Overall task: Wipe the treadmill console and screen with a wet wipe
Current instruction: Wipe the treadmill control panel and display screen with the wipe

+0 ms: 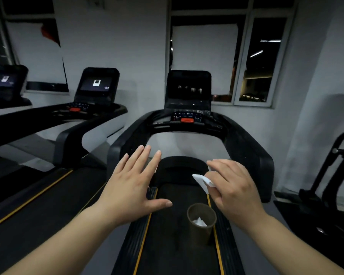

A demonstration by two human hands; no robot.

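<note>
Left hand point(131, 183) spread flat with nothing in it, right hand point(231, 185) pinching a folded wet wipe point(202, 180), treadmill console point(188, 116) and screen point(189, 89) beyond, well apart

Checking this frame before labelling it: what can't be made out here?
- Wet wipe: partly hidden under the right hand, head view.
- Console button labels: too small and blurred.
- Screen: dark, only reflections.
- Cup contents: white scrap, unclear.
- Left hand: palm faces away.
</note>
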